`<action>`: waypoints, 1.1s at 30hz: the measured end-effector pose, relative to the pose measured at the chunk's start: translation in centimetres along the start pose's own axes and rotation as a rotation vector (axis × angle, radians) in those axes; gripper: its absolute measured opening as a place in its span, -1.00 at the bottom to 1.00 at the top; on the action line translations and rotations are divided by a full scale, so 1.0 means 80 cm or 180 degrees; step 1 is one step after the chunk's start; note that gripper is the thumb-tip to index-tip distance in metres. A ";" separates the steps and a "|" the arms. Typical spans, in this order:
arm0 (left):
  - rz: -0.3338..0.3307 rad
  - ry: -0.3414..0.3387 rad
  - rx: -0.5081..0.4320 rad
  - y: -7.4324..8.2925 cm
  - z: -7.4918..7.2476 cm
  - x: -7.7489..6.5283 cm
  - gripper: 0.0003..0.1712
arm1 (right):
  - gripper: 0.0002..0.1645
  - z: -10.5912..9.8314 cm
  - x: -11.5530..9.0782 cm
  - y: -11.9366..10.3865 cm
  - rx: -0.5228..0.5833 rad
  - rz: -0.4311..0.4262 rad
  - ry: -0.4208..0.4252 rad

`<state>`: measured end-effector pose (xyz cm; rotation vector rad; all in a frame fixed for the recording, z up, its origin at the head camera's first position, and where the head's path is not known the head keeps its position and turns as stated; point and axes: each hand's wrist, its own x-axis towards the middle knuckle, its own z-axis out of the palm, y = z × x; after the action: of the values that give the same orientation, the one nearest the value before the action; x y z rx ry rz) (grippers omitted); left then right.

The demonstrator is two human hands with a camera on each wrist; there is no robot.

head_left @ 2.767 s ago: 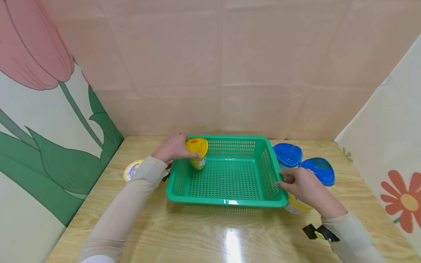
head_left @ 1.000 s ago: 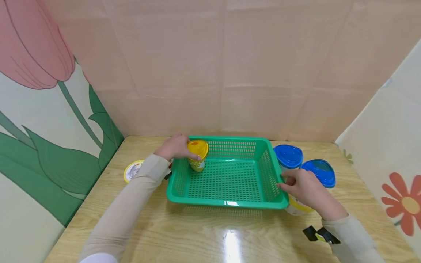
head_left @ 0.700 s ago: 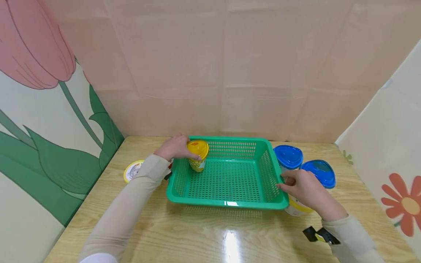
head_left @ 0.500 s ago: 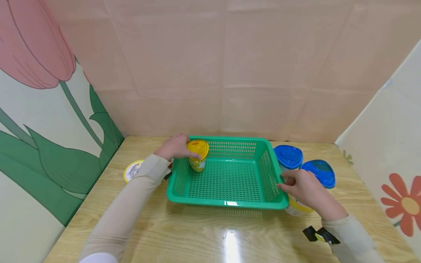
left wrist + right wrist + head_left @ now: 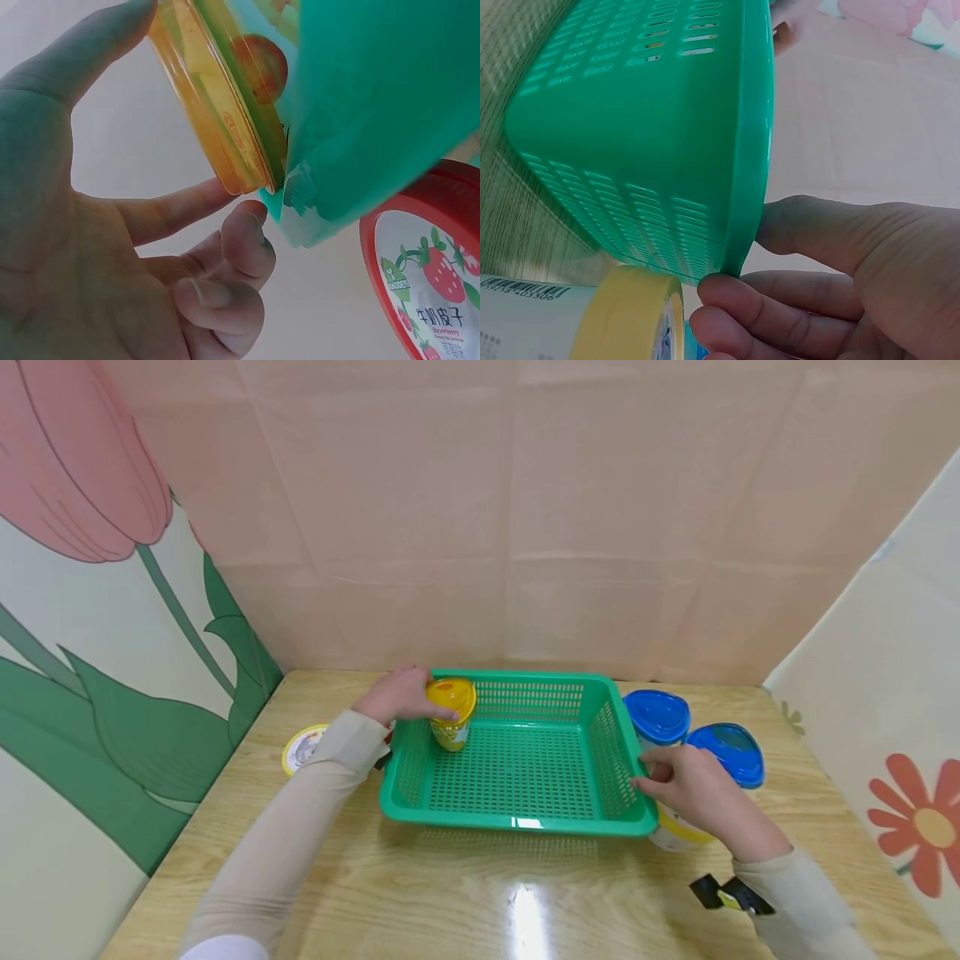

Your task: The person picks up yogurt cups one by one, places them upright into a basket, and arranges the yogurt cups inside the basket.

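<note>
My left hand (image 5: 397, 693) holds a cup with a domed yellow lid (image 5: 450, 693) at the back left corner of a green plastic basket (image 5: 480, 822). The cup stands upright inside, with its tapered, yellow-patterned lower part showing. In the left wrist view, the thumb and a finger span the translucent yellow lid (image 5: 217, 112), and the other fingers curl loosely beside the basket's rim. On the opposite side, my right hand (image 5: 693, 789) pinches the basket's right rim between thumb and fingers, which the right wrist view shows close up.
Two cups with blue lids (image 5: 657, 714) stand right of the basket. A yellow-rimmed tub (image 5: 634, 315) sits partly hidden beneath my right hand. Left of the basket are a round yellow-and-white lid (image 5: 302, 748) and a red-lidded strawberry tub (image 5: 420, 270). A pink-beige backdrop rises behind.
Over the span my left hand and the cup have shifted very slightly right and down. The right hand keeps its pinch on the rim, and the basket stays in place.
</note>
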<state>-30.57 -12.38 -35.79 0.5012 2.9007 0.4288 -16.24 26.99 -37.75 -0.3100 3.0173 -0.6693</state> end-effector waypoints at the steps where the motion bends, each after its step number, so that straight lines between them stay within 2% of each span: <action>1: 0.0000 -0.0004 0.0007 0.000 0.000 0.000 -0.07 | -0.52 0.000 0.000 0.000 0.0001 0.0001 0.0000; 22: 0.0000 -0.0009 0.0022 0.002 0.000 -0.002 -0.05 | -0.50 0.001 -0.001 0.002 0.0027 -0.0007 0.0001; 33: -0.0004 0.0004 -0.0094 -0.002 0.001 -0.008 0.01 | -0.51 0.002 -0.002 0.003 0.0042 -0.0042 0.0032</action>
<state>-30.00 -12.73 -35.85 0.4947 2.8912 0.4712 -16.15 27.15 -37.95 -0.3275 3.0216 -0.6933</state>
